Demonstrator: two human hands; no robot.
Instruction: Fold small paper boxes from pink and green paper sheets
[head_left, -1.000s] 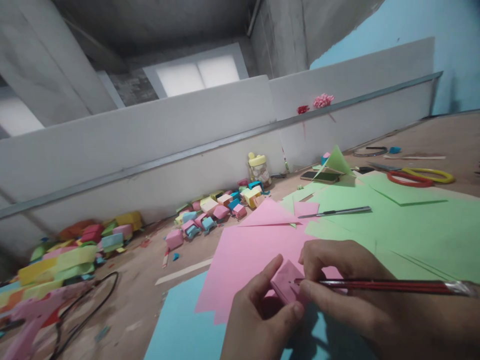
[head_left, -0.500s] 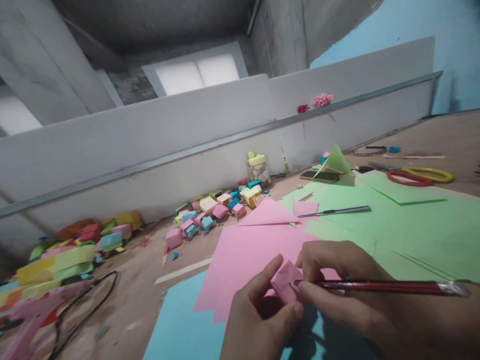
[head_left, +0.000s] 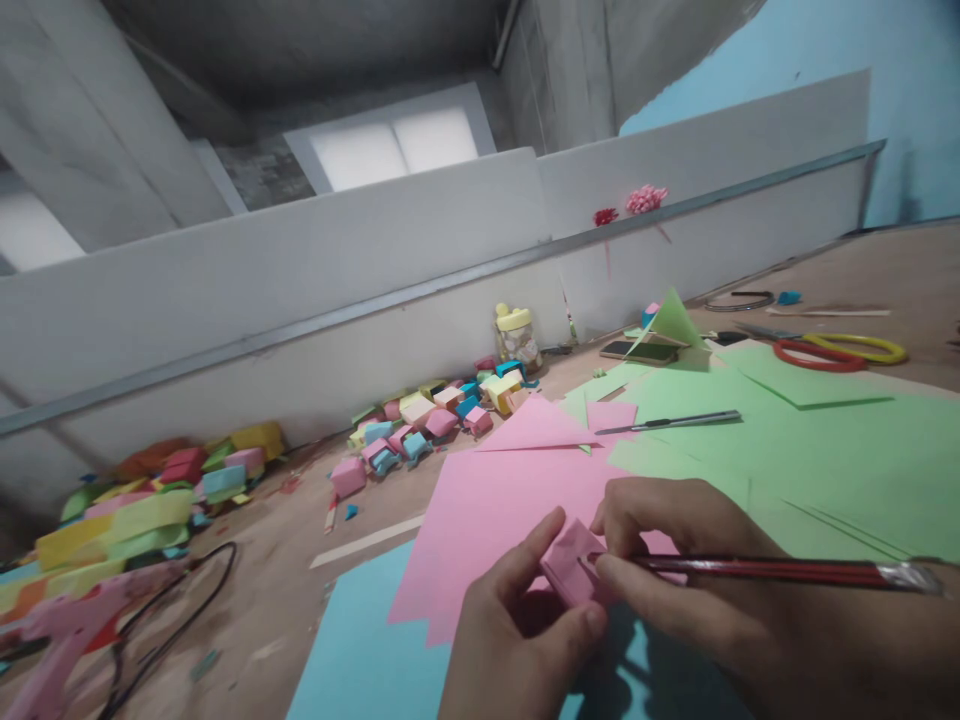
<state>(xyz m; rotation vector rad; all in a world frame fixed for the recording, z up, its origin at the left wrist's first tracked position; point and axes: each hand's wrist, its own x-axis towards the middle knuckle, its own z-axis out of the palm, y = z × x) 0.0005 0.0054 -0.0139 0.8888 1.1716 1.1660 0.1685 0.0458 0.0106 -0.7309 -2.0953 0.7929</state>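
My left hand (head_left: pixel 525 630) holds a small folded pink paper box (head_left: pixel 574 568) between thumb and index finger, one face turned up. In my right hand (head_left: pixel 690 540) is a dark red pencil (head_left: pixel 795 570) with a silvery band near its far end. Its tip is at the box's upper face, by a short dark mark; whether it touches is hard to make out. Beneath both hands lie pink paper sheets (head_left: pixel 480 520) and a blue sheet (head_left: pixel 360 630). Just beyond them, a craft knife (head_left: pixel 675 422) rests on pink and green paper.
Several paper boxes (head_left: pixel 442 420) are heaped along the low wall, with larger folded pieces (head_left: pixel 150 515) at left. A pink glue gun (head_left: pixel 67 620) with a black cord lies front left. Green sheets (head_left: pixel 825 450), scissors (head_left: pixel 840 352), a phone (head_left: pixel 637 352) and a jar (head_left: pixel 517 335) are farther back.
The pencil and right hand have shifted very slightly, and the pencil's tip sits a little higher on the box. My left hand keeps its hold on the box.
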